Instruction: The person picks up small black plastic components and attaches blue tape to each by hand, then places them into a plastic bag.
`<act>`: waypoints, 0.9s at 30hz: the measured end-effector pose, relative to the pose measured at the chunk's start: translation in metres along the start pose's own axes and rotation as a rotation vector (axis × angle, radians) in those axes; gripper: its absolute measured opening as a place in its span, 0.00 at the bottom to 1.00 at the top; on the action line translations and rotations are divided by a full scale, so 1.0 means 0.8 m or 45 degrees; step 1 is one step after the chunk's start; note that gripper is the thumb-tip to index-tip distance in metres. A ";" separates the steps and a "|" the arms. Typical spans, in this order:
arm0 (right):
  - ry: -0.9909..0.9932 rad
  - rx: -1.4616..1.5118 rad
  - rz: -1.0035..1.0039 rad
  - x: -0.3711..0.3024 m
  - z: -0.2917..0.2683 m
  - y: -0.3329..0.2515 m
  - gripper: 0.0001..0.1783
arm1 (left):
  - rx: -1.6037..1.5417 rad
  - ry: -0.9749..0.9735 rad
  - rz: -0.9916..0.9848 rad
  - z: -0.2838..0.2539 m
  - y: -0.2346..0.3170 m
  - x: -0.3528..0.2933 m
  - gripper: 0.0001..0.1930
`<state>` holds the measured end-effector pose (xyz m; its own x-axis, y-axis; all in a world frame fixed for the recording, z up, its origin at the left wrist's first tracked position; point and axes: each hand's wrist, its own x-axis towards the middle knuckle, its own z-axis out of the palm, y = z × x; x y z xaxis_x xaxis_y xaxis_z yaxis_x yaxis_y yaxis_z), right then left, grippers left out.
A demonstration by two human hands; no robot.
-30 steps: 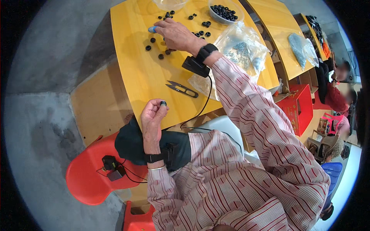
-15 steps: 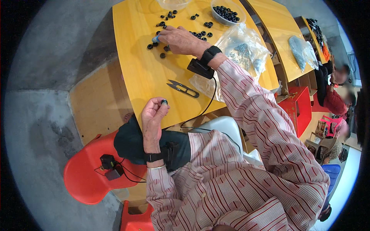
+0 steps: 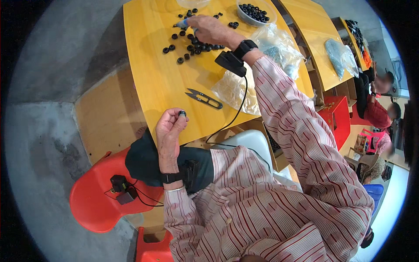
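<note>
Left hand (image 3: pixel 169 131): your grip pinches one small black ring-shaped bead (image 3: pixel 182 113), near 7 o'clock of the yellow wood-grain counter (image 3: pixel 159 83). Right hand (image 3: pixel 210 29): can't tell your grip; loose round black beads (image 3: pixel 190 48) at its 7 o'clock.

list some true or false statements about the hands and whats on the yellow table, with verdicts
1. The left hand pinches a small dark piece. True.
2. The right hand grips the snips. False: they lie on the yellow table.
3. Loose black pieces lie on the table. True.
4. The clear tub beyond the plastic bag holds white pieces. False: its pieces are black.
5. The right wrist bears a black strap. True.
</note>
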<state>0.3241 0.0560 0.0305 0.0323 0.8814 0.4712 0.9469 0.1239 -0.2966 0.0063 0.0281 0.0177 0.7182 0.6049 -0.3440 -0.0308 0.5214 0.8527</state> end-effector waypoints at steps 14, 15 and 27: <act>-0.390 0.018 0.128 -0.006 -0.001 -0.028 0.21 | -0.014 -0.015 0.001 -0.001 -0.001 0.001 0.10; -0.369 0.016 0.104 -0.008 0.000 -0.027 0.22 | -0.010 -0.017 0.003 0.000 -0.001 0.002 0.10; -0.314 0.029 0.126 -0.024 -0.033 -0.049 0.14 | -0.006 0.006 0.008 -0.001 0.002 0.001 0.09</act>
<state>0.2947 0.0219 0.0554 0.0430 0.9739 0.2230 0.9354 0.0391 -0.3515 0.0066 0.0298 0.0181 0.7149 0.6107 -0.3406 -0.0384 0.5207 0.8529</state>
